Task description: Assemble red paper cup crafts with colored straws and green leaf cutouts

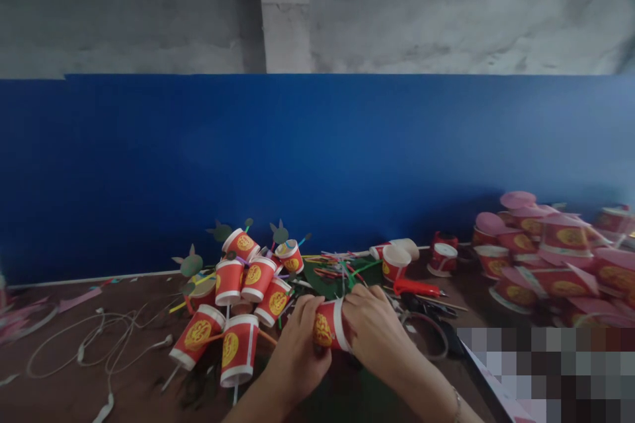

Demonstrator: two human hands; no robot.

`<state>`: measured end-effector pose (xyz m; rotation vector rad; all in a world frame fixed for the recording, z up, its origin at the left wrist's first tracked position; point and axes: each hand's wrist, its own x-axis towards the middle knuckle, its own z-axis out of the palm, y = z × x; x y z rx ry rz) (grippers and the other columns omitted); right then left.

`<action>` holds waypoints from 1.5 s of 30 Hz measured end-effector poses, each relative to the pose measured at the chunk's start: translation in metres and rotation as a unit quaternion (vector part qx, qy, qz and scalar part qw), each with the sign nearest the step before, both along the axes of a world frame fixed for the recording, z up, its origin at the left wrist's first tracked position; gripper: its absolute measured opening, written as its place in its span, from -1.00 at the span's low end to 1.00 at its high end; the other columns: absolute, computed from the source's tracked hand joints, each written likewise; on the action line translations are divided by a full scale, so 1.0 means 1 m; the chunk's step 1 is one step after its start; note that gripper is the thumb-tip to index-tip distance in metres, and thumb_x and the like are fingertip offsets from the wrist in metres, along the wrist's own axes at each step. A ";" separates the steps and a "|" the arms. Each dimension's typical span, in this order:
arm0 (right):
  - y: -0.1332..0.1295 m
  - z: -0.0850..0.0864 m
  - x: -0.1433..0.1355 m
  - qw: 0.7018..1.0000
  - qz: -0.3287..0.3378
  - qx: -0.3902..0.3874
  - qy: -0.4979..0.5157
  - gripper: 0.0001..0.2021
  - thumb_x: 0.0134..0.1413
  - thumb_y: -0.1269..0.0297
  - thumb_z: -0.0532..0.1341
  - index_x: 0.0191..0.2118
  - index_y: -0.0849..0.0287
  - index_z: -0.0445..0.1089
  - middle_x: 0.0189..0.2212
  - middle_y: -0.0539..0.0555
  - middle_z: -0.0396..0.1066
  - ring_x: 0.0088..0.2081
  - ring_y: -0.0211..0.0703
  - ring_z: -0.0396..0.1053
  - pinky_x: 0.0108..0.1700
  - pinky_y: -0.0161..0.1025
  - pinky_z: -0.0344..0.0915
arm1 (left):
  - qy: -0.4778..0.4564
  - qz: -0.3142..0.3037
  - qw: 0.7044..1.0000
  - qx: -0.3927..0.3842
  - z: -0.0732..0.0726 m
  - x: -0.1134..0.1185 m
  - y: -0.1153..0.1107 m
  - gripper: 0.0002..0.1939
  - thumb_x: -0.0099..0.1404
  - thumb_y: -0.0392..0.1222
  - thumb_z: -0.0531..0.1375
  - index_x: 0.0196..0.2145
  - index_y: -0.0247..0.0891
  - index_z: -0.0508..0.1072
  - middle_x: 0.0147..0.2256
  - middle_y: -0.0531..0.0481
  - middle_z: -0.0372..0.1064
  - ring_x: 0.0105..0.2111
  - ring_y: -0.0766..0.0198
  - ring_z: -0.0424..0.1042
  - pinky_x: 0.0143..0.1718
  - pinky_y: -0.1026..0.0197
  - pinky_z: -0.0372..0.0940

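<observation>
A red paper cup [323, 329] with a yellow emblem lies tilted on its side between my hands, low in the middle of the view. My left hand [299, 342] is closed around its left end, the thumb and fingers against the red wall. At the white-rimmed right end, my right hand [373, 325] grips with bent fingers, and its fingertips are partly hidden by the cup. A green strip [350, 277] rises just behind the right knuckles; whether that hand touches it I cannot tell.
Left of my hands sits a pile of red cups [239, 347] with straws and green animal-head cutouts [191, 263]. White earphones [106, 403] lie far left. Behind are loose coloured straws [333, 268], an upright cup [395, 263] and a red-handled tool [419, 287]. Pink-topped cups [565, 238] crowd the right.
</observation>
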<state>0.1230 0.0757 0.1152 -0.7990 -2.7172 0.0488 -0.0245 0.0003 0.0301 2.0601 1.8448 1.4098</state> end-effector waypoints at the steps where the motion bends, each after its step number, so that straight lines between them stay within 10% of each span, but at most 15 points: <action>1: 0.000 0.000 0.000 1.000 0.005 -0.010 0.000 -0.84 -0.05 0.56 0.11 -0.50 0.20 0.37 -0.43 0.09 0.44 -0.27 -0.12 0.26 -0.25 -0.20 0.00 | -0.009 -0.006 1.000 0.000 0.000 -0.001 0.000 -0.22 -0.11 -0.53 0.11 0.10 -0.19 0.10 0.01 -0.19 0.21 0.05 0.01 0.25 0.06 -0.09 0.22; 31: 0.002 0.005 0.012 0.975 0.076 -0.161 0.135 -0.77 0.00 0.56 0.04 -0.37 0.13 0.37 -0.42 -0.01 0.38 -0.33 -0.20 0.28 -0.30 -0.27 0.12 | -0.183 -0.098 0.978 -0.036 0.017 -0.003 0.001 -0.36 -0.11 -0.55 0.17 -0.03 -0.21 0.24 -0.13 -0.06 0.34 -0.13 0.13 0.37 -0.12 0.15 0.29; 45: -0.002 0.002 0.005 0.995 0.055 -0.060 0.050 -0.79 0.04 0.48 0.13 -0.52 0.18 0.44 -0.46 0.02 0.40 -0.37 -0.22 0.29 -0.31 -0.27 0.09 | -0.178 -0.125 0.976 -0.031 0.014 0.001 0.000 -0.39 -0.09 -0.55 0.17 -0.05 -0.20 0.28 -0.14 -0.06 0.34 -0.14 0.13 0.36 -0.12 0.15 0.29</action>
